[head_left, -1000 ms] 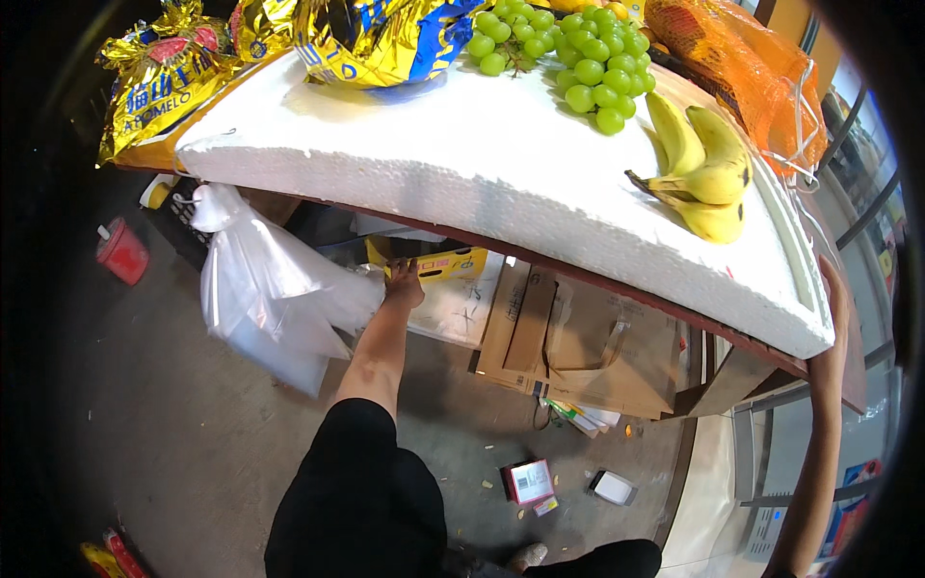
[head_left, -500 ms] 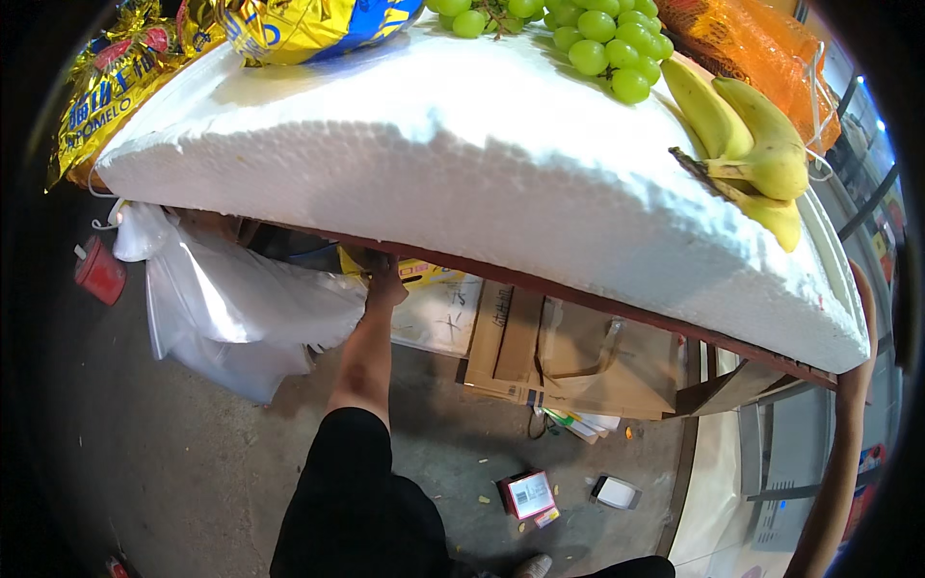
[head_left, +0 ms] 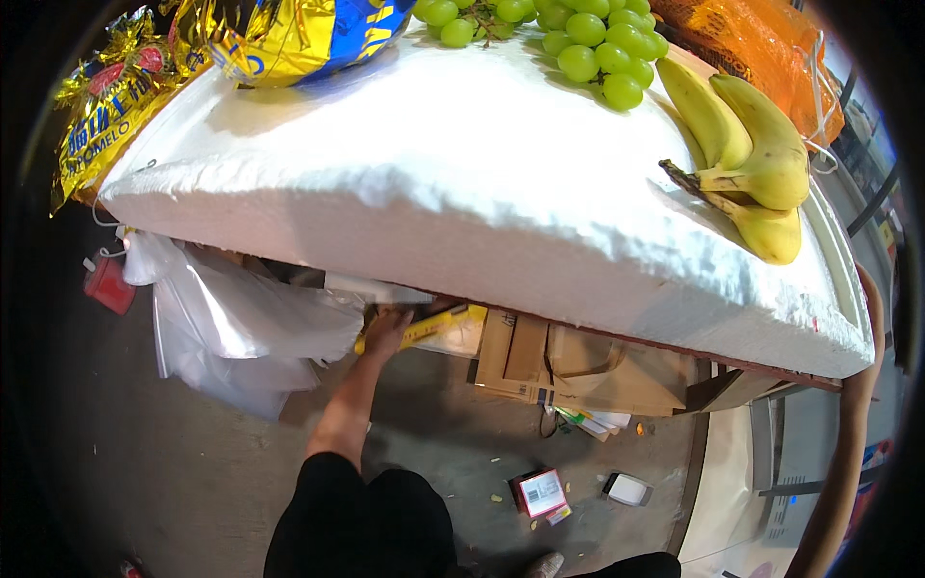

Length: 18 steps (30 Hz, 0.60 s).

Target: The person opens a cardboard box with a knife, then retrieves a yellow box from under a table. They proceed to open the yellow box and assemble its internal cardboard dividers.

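Note:
Below the front edge of a white foam slab (head_left: 405,226), my left hand (head_left: 387,326) reaches under the shelf and closes on a flat yellow box (head_left: 438,328). The hand is slightly blurred, and its fingertips are partly hidden. A white flat piece (head_left: 371,288) lies just above it. To its left hangs a bunch of clear plastic bags (head_left: 246,313). My right arm (head_left: 836,453) rises along the slab's right side; the slab's edge hides the fingers of my right hand.
On the slab rest green grapes (head_left: 612,58), bananas (head_left: 761,149) and a gold-and-blue wrapped fruit (head_left: 313,43). An orange net bag (head_left: 752,48) stands behind. Folded cardboard (head_left: 617,371) sits under the shelf. A small box (head_left: 541,492) and a white dish-like item (head_left: 628,489) lie on the floor.
My left hand has come down and toward me, and the yellow box has shifted down and tilted with it. The white flat piece has come into view above the hand.

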{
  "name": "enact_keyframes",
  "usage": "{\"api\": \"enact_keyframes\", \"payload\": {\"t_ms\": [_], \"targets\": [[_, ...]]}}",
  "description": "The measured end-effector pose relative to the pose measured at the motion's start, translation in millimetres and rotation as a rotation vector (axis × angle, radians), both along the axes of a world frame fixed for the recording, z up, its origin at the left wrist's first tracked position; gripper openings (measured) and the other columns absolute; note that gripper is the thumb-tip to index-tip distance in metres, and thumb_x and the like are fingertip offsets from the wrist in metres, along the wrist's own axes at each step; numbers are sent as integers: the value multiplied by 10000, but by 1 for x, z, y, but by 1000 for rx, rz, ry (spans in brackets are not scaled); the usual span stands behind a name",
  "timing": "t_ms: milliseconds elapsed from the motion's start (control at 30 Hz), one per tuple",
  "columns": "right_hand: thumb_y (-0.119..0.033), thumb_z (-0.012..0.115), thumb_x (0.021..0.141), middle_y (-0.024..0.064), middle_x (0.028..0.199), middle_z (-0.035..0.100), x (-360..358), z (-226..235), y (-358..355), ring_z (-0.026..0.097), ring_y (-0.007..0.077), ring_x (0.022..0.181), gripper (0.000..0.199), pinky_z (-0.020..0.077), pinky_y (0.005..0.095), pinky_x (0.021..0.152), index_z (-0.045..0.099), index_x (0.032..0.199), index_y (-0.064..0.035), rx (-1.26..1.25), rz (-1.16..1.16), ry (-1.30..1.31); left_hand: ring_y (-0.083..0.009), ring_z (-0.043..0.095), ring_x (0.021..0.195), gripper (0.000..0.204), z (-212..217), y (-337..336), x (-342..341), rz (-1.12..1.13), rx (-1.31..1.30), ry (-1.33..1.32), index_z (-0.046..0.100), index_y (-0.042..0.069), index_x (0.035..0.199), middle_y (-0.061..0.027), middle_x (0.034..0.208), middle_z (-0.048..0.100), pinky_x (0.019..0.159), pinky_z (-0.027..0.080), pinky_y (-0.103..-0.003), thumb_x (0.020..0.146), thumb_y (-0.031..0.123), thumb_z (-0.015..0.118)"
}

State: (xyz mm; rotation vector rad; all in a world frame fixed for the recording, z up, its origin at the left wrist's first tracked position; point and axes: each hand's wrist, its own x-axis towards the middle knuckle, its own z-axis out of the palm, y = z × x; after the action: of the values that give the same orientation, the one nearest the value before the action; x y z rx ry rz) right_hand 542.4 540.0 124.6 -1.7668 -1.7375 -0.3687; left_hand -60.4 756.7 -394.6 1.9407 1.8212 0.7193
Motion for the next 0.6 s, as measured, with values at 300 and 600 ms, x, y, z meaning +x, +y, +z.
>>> {"api": "enact_keyframes", "payload": {"t_ms": [300,600], "targets": [[-307,519,962,141,1415,478,11,4,-2,470,223,1304,523,352,346,1106,444,1410,-47,-32,92,124,-246,593,993,402,-63,-38,-76,630,-472,-2070,548,139,1208,-46,1112,637,859,453,-584,926,426,561],[-185,668,867,125,1360,531,-19,2,7,499,253,1270,529,353,380,1108,513,1360,-73,26,-13,-64,-152,549,588,218,-28,0,-36,395,-274,-2006,589,147,1061,-30,887,637,541,499,-263,940,327,599]]}}
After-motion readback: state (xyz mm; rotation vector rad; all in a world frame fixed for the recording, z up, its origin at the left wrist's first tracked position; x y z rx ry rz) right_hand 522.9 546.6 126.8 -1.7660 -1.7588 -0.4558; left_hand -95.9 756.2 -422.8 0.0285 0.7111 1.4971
